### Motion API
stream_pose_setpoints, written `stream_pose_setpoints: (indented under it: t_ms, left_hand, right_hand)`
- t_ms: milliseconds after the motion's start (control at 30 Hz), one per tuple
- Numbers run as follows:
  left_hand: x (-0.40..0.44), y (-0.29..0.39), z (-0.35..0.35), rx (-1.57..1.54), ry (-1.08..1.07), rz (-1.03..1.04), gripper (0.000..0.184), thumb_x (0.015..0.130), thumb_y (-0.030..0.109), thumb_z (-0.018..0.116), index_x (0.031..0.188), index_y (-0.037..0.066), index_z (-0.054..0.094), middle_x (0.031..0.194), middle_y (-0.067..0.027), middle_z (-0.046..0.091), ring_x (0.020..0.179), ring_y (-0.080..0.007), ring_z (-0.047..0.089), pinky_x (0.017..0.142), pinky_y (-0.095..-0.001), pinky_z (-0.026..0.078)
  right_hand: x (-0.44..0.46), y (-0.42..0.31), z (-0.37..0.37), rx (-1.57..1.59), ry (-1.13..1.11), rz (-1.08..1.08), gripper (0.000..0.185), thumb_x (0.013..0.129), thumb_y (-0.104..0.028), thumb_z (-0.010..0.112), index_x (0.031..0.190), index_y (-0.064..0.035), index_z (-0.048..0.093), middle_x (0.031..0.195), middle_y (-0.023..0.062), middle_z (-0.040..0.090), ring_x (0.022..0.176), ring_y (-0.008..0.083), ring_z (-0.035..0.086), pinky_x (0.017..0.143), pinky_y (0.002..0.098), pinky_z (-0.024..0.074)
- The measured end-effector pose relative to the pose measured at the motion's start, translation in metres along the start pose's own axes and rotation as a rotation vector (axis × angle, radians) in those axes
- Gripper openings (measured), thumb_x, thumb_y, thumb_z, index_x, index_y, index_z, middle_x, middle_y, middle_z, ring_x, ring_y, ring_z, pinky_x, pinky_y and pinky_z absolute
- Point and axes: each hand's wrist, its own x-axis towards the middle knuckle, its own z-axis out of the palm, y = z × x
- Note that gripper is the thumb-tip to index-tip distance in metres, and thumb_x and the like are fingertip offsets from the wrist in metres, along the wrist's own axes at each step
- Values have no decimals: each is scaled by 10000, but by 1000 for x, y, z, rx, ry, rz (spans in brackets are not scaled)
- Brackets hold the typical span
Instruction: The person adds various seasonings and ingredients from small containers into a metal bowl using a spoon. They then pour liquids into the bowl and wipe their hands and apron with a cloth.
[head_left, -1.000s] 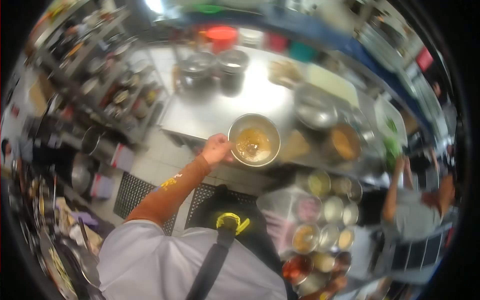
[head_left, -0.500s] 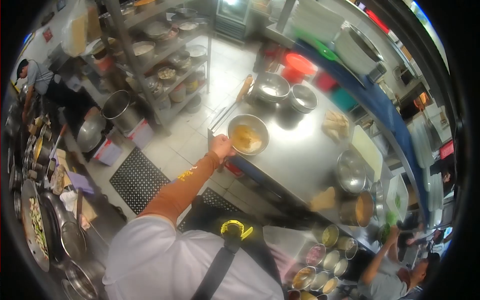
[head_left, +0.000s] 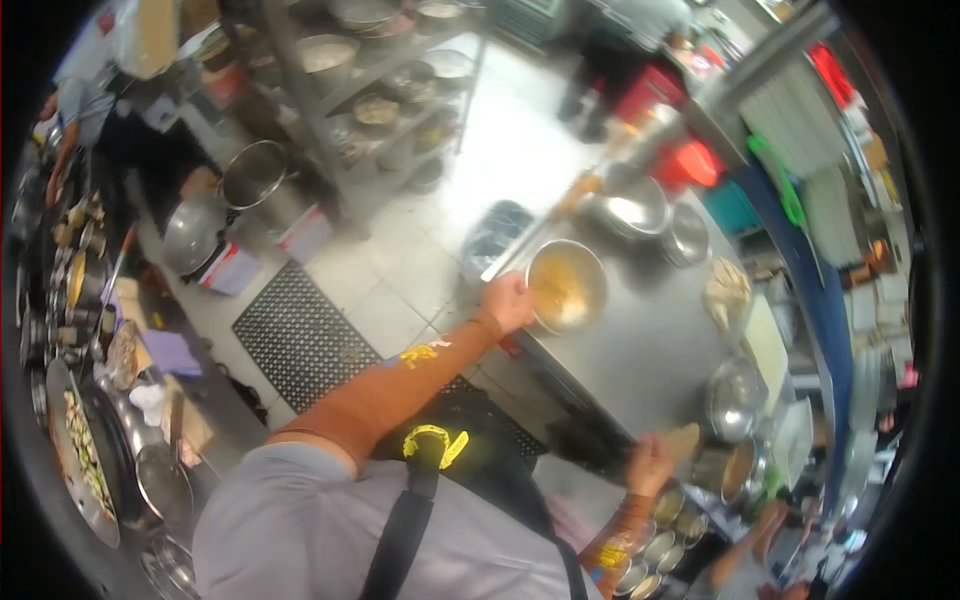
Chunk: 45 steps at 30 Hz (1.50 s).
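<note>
My left hand is closed on the near rim of a steel mixing bowl at the edge of the steel counter. Inside the bowl lies a yellow-orange mixture, its makeup unclear. My right hand is over the counter's near edge, beside a flat tan piece that looks like cloth. Motion blurs its fingers, and I cannot tell whether they touch the tan piece. Just beyond the bowl, a long tool with a wooden handle lies along the counter edge.
Steel bowls and a red container stand at the counter's far end. A crumpled cloth and a steel bowl sit to the right. Co-workers stand at the far end, left and lower right. A perforated mat covers the floor.
My right hand has come into view at the lower right, beside the tan piece. My left hand still grips the bowl. The view has shifted, and a person now shows at the top.
</note>
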Motion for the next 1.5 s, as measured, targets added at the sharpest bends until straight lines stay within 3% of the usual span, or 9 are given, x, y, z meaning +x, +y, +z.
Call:
stream_pose_setpoints:
  t_ms: [300,467,567,667,833,1000,1167,1267,1500]
  left_hand:
    - [44,21,-24,-55,-181,-151,297,897,292,661,899,24,533,796,-86,621,637,-135,646,514,-260,548]
    - [68,-37,-127,-283,65,-231,233,917,268,625,960,49,558,860,-79,625,679,-141,642,529,-261,535]
    - [103,-88,-188,-15,161,-384,306,867,277,656,1054,51,570,931,-118,654,752,-231,664,624,-345,557]
    - [174,-154,-247,694,137,-282,460,897,367,597,1187,18,517,1104,-195,621,1014,-337,609,891,-397,500]
    - [299,-247,-341,468,337,-378,960,847,419,618,1460,-95,86,1506,-314,166,1420,-393,167,1168,-374,149]
    - [390,-259,-392,1189,296,-554,882,850,451,572,1430,-101,204,1485,-301,230,1410,-395,170,1152,-438,171]
    - [448,-267,-385,1086,549,-906,854,876,615,406,1333,-107,410,1462,-233,342,1369,-343,296,1104,-441,256]
    - [471,-293,-418,930,458,-1036,806,885,650,344,1263,-39,517,1374,-174,485,1271,-328,441,1055,-449,322]
    - [484,-297,-429,717,469,-833,721,920,625,250,1219,57,579,1194,-158,620,1155,-354,546,1007,-434,378]
  right_hand:
    - [52,-218,119,180,-180,-603,184,891,-94,603,1017,29,655,836,136,677,718,207,650,671,302,511]
    - [62,-268,210,302,-480,-797,144,847,-69,628,968,4,659,899,169,661,814,330,639,739,372,507]
    - [85,-270,289,196,-314,-950,159,821,-82,642,965,-15,654,962,156,652,882,350,616,837,430,480]
    - [108,-274,337,-34,-300,-911,205,802,-113,657,990,-33,645,1090,180,609,995,351,575,1013,516,361]
    - [120,-296,359,-257,-304,-809,281,778,-183,707,1000,-26,636,1084,149,615,1003,294,591,1074,526,303]
    - [126,-294,368,-376,-380,-760,239,779,-171,687,971,-42,630,1041,116,631,970,256,607,1113,492,222]
    - [131,-302,370,-454,-453,-706,189,784,-170,656,933,-54,641,1022,100,631,958,241,612,1133,480,166]
    - [130,-300,372,-466,-459,-684,175,781,-171,647,918,-62,650,1006,90,630,951,233,615,1134,469,154]
    - [134,-298,373,-492,-488,-663,141,784,-173,643,874,-67,668,1014,81,626,949,222,615,1133,458,139]
